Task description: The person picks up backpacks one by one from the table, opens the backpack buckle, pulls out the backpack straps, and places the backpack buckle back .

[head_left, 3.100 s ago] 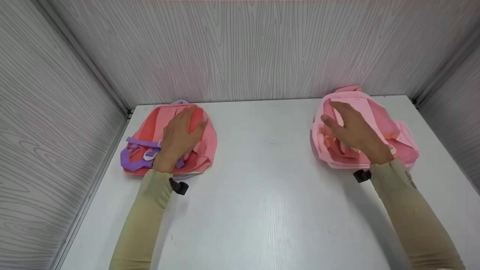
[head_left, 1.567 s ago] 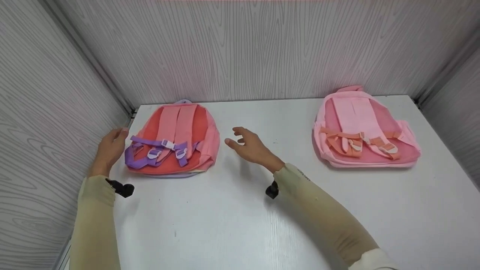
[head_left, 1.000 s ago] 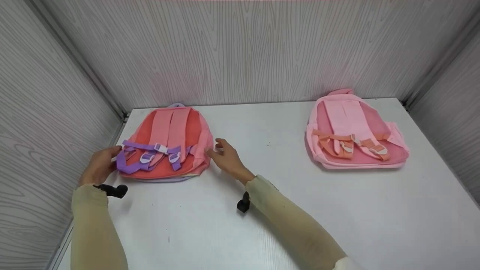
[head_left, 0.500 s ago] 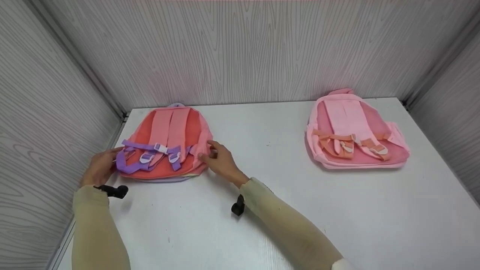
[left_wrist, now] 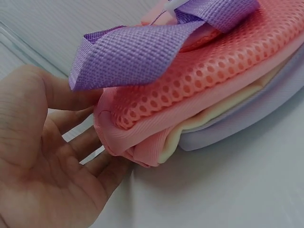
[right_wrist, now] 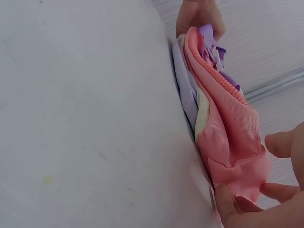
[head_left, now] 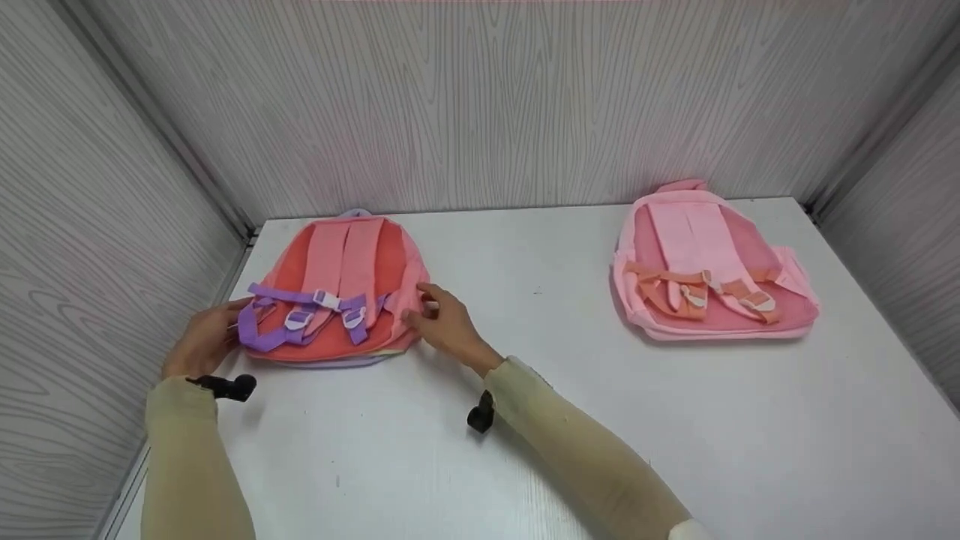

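A coral-and-pink backpack (head_left: 390,274) with purple straps lies back-panel up at the left of the white table. Its mesh panel (left_wrist: 161,90) and lilac underside (left_wrist: 209,135) show in the left wrist view. My left hand (head_left: 202,341) grips its left lower corner, thumb beneath a purple strap loop (left_wrist: 128,54) and fingers around the side. On the opposite side, my right hand (head_left: 448,326) holds the pink side fabric (right_wrist: 240,175) between thumb and fingers. Some left fingertips are hidden behind the bag. A light pink backpack (head_left: 694,236) with orange straps lies apart at the right.
The white table (head_left: 540,375) is bounded by a grey wood-grain wall (head_left: 487,112) at the back. Similar panels stand close on the left (head_left: 82,300) and right (head_left: 907,225). The left panel is near my left hand.
My left hand went from above the coral backpack to its left side. My right hand left the light pink backpack and took hold of the coral one's right side. That bag shifted slightly right.
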